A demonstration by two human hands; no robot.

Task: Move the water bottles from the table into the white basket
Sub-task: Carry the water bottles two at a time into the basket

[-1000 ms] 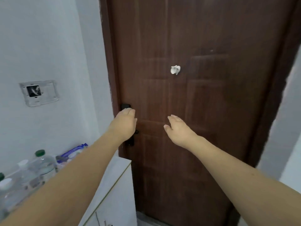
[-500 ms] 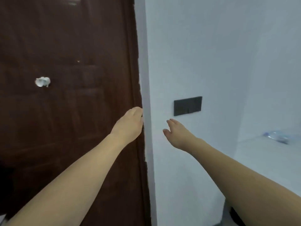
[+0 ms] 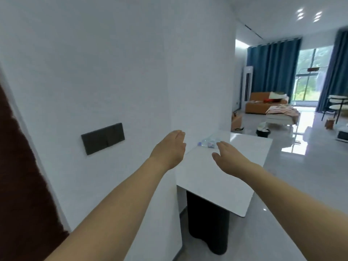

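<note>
A clear plastic water bottle (image 3: 208, 142) lies on its side at the far left of a glossy white table (image 3: 216, 178), close to the wall. My left hand (image 3: 170, 148) is held out in front of me, empty, fingers loosely extended, left of the table's near corner. My right hand (image 3: 228, 158) hovers above the tabletop, empty with fingers apart, just short of the bottle and partly covering its right end. The white basket is out of view.
A white wall with a dark switch plate (image 3: 103, 138) runs along the left, with a brown door (image 3: 20, 176) at the far left edge. The table stands on a black base (image 3: 207, 225). Beyond it lie grey floor, an orange sofa (image 3: 263, 104) and blue curtains (image 3: 273, 70).
My view has swung right, from the brown door past the wall to the white table. Both hands stay raised and empty; the bottle now lies just ahead of my right hand.
</note>
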